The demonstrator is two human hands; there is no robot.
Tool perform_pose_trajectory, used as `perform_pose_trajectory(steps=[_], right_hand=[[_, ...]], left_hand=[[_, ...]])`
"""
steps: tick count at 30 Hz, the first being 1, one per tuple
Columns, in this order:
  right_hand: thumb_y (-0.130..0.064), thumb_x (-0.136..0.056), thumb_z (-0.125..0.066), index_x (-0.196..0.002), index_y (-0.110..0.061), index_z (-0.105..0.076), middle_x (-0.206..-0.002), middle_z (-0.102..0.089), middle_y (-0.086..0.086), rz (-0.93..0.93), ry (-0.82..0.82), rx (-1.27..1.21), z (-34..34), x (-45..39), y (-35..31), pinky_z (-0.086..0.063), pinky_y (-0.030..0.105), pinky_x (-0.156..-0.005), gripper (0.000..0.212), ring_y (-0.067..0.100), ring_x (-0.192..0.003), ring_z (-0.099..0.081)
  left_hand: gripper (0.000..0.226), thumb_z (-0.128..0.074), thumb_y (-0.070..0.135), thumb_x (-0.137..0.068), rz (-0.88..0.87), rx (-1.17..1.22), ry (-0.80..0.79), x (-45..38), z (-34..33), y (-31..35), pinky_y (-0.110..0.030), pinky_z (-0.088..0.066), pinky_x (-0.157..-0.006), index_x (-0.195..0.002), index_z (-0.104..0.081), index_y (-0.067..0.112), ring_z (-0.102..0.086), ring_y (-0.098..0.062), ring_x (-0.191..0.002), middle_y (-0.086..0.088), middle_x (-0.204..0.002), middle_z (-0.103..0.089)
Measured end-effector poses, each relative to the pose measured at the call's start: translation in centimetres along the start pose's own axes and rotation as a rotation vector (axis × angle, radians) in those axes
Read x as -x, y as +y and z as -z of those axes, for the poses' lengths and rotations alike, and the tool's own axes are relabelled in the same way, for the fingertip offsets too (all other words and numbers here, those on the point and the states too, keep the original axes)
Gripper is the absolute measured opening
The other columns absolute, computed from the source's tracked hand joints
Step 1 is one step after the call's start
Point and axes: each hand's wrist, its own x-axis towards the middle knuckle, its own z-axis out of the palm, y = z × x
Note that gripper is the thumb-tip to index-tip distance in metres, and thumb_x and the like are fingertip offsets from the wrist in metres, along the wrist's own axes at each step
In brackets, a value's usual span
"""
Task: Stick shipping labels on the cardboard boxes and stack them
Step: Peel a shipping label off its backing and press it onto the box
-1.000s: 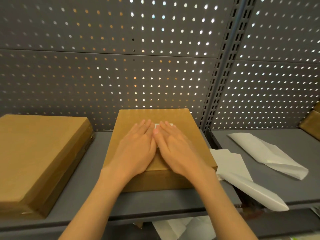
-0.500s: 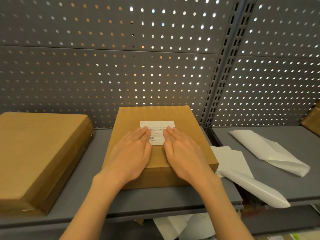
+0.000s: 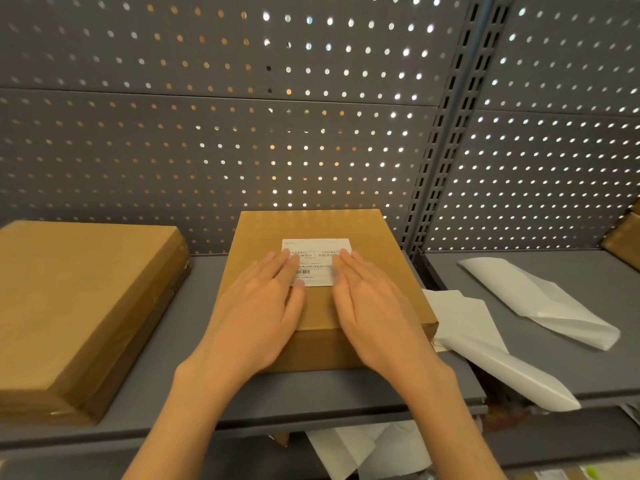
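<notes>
A grey metal shelf [image 3: 194,344] is running across the view in front of a grey perforated back panel [image 3: 207,140] that is letting light through its holes. Nearest, two bare hands are lying flat on one brown cardboard box [image 3: 313,223] sitting mid-shelf: the left hand [image 3: 258,315] and the right hand [image 3: 375,313], both with fingers straight and together, gripping nothing, palms pressing the box top. Their fingertips are touching the one white rectangular shipping label [image 3: 317,259], the left over its near left corner, the right over its near right edge. The label is lying flat on the box's top toward the far end, its long axis running left to right, printed text and a barcode facing up. The box's long axis is pointing away from the person, toward the panel. A second, larger flat brown cardboard box [image 3: 79,306] is resting well apart on the left, angled slightly. To the right, two crumpled white paper sheets [image 3: 540,296] are lying on the shelving, one just beside the labelled box. A third brown box corner [image 3: 623,237] is showing at the far right edge.
</notes>
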Motion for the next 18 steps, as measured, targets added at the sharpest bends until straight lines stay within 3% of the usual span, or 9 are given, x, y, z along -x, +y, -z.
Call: perform_pose_trajectory(steps=[8, 10, 14, 18], right_hand=[[-0.04, -0.093, -0.009, -0.141, -0.013, -0.041, -0.149, -0.039, 0.003, 0.099, 0.046, 0.018, -2.0, 0.4, -1.1, -0.015, 0.023, -0.114, 0.064, 0.013, -0.14, -0.03], [-0.04, -0.091, -0.007, -0.136, -0.011, -0.048, -0.143, -0.047, 0.005, 0.094, 0.082, 0.049, -2.4, 0.6, -0.9, -0.02, 0.025, -0.112, 0.068, 0.016, -0.136, -0.038], [-0.029, -0.091, -0.027, -0.118, -0.008, -0.065, -0.12, -0.066, 0.006, 0.05, 0.212, 0.165, -2.9, 0.9, -0.6, -0.039, 0.031, -0.1, 0.051, 0.019, -0.116, -0.06], [-0.028, -0.09, -0.033, -0.114, -0.008, -0.068, -0.116, -0.068, 0.005, 0.002, 0.272, 0.204, -2.8, 1.3, 0.3, -0.043, 0.033, -0.096, 0.047, 0.019, -0.112, -0.062]], left_hand=[[0.046, -0.027, 0.039, -0.101, -0.038, 0.043, 0.016, 0.7, -0.9, 0.5, -0.016, -0.016, -0.109, -0.143, -0.034, 0.023, -0.029, -0.007, -0.138, 0.007, -0.15, -0.033], [0.046, -0.027, 0.038, -0.101, -0.027, 0.027, 0.021, 1.0, -1.1, 0.3, -0.016, -0.015, -0.108, -0.141, -0.039, 0.022, -0.031, -0.008, -0.137, 0.005, -0.148, -0.037], [0.048, -0.034, 0.032, -0.092, -0.018, -0.038, 0.051, 1.6, -1.5, -0.2, -0.029, -0.023, -0.104, -0.128, -0.057, 0.01, -0.051, -0.02, -0.125, -0.006, -0.133, -0.056], [0.055, -0.023, 0.037, -0.092, -0.014, -0.101, 0.066, 2.2, -1.3, -0.6, -0.033, -0.025, -0.104, -0.128, -0.056, 0.01, -0.051, -0.019, -0.124, -0.004, -0.132, -0.056]])
